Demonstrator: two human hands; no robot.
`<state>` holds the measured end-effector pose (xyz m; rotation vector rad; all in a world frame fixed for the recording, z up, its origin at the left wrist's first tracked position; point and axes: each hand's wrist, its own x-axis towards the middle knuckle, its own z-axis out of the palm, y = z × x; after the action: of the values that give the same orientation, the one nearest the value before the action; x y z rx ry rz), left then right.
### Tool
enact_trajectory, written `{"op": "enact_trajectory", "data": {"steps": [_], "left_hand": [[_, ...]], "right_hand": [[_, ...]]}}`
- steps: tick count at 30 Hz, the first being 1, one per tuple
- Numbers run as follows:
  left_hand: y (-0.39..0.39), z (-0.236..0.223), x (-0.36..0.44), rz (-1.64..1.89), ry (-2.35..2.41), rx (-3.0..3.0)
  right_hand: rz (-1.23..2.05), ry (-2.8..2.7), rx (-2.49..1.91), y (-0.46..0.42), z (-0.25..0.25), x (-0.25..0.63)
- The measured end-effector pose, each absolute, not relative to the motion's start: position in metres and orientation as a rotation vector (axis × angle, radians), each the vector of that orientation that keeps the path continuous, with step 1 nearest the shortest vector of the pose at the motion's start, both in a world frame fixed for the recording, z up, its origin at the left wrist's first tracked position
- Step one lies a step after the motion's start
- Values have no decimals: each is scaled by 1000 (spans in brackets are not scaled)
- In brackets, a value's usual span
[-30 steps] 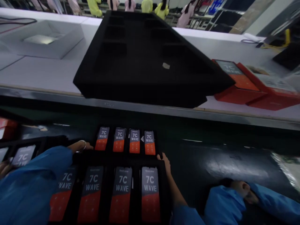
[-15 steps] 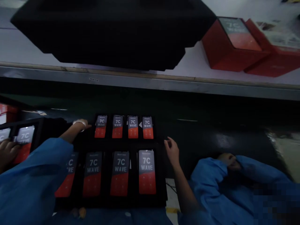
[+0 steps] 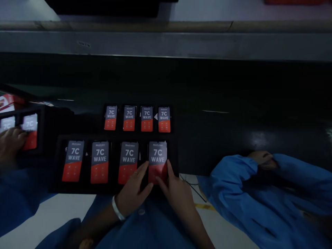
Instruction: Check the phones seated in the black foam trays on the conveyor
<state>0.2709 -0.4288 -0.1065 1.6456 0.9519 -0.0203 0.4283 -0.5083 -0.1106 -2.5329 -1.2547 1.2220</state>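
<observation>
Phone (image 3: 157, 159) pinched between left hand (image 3: 133, 190) and right hand (image 3: 176, 199), nearest row of the black tray (image 3: 85, 186), far right.
Both hands only part closed along its long sides; likely light, stiff, slick, breakable, so best held there.

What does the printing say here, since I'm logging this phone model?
"7C WAVE": large, on each phone.
"Blackview": small, at the top of the nearer row of phones.
A small mark on the grey rail: too blurred to read.
</observation>
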Motion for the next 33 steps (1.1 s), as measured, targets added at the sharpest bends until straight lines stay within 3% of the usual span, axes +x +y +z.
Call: {"op": "enact_trajectory", "data": {"steps": [10,18,33], "left_hand": [[-433,-127,272,255,1045,1310],[-433,-129,273,182,1064,1629],[-431,-128,275,185,1058,1632]], "right_hand": [[1644,-371,-1525,-504,-126,454],[1672,-439,-1668,-499,-130,461],[1745,-473,-1645,-499,-127,463]]}}
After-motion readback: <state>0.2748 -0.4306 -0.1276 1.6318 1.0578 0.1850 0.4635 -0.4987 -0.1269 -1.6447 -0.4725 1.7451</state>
